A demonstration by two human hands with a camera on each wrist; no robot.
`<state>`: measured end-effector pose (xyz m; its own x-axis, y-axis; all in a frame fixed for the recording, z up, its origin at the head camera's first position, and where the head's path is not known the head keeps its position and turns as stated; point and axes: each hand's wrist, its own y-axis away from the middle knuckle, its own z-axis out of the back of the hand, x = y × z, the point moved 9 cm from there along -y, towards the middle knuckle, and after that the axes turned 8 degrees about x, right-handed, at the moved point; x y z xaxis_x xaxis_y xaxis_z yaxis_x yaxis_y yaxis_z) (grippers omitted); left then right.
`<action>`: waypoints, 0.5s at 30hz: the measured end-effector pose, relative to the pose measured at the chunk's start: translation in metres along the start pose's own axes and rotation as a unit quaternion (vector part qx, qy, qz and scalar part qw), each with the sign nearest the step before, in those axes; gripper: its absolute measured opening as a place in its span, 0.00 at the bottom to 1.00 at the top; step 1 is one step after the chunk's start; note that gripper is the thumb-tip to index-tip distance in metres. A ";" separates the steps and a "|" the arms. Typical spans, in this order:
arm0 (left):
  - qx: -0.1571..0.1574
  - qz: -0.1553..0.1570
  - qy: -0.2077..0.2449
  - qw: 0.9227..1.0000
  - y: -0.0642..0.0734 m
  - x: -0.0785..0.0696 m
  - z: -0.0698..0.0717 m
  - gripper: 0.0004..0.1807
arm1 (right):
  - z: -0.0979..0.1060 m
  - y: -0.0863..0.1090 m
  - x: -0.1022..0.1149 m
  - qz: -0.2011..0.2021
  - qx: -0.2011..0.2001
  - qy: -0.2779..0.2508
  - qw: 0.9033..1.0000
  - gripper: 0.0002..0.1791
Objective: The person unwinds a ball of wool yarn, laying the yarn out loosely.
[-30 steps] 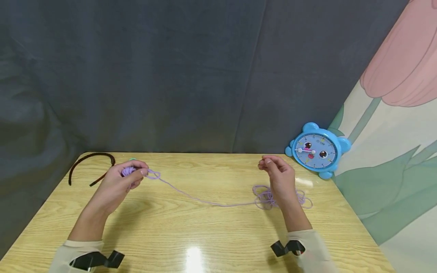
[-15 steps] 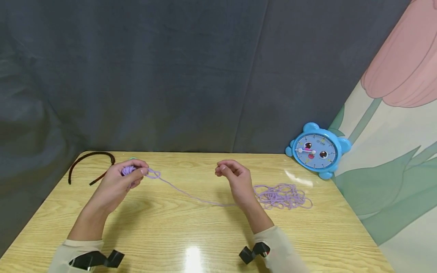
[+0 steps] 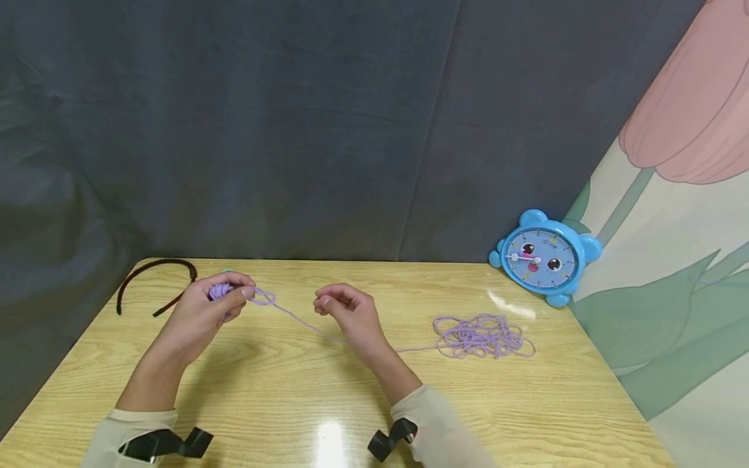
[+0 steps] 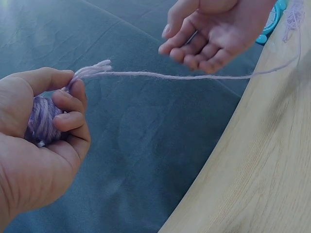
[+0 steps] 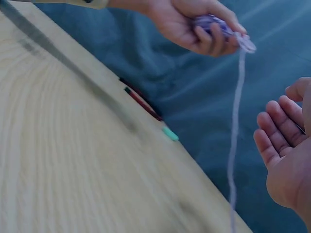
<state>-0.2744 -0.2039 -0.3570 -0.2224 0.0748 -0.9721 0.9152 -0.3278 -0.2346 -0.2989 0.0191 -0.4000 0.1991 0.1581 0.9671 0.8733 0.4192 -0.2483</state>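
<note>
My left hand grips a wound bundle of purple yarn in its palm. Its thumb and index finger pinch small loops of the yarn at the fingertips. From there a single strand runs right, sagging to a loose tangled heap of purple yarn on the table. My right hand is raised above the table near that strand, its fingers loosely bent and holding nothing. In the left wrist view, the strand passes just below the right hand's fingertips; whether they touch it I cannot tell.
A blue bear-shaped clock leans at the table's back right corner. A dark headband-like arc lies at the back left. A small green piece lies by the back edge of the wooden table. A dark curtain hangs behind.
My right hand has moved left from above the yarn heap toward my left hand, uncovering the heap. The left hand and its yarn bundle have stayed in place.
</note>
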 end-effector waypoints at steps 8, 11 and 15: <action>-0.005 0.005 -0.006 1.000 0.000 0.000 0.001 0.03 | -0.033 -0.005 -0.013 -0.017 0.047 -0.005 0.999 0.15; -0.008 0.008 -0.010 1.000 0.000 -0.001 0.001 0.03 | -0.039 -0.006 -0.016 -0.020 0.055 -0.006 0.998 0.14; -0.009 0.010 -0.009 1.000 0.001 -0.002 0.002 0.03 | -0.045 -0.006 -0.019 -0.032 0.068 0.011 0.997 0.13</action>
<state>-0.2735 -0.2062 -0.3556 -0.2104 0.0513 -0.9763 0.9250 -0.3127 -0.2158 -0.2882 -0.0268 -0.4140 0.1555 0.1080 0.9819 0.8162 0.5459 -0.1893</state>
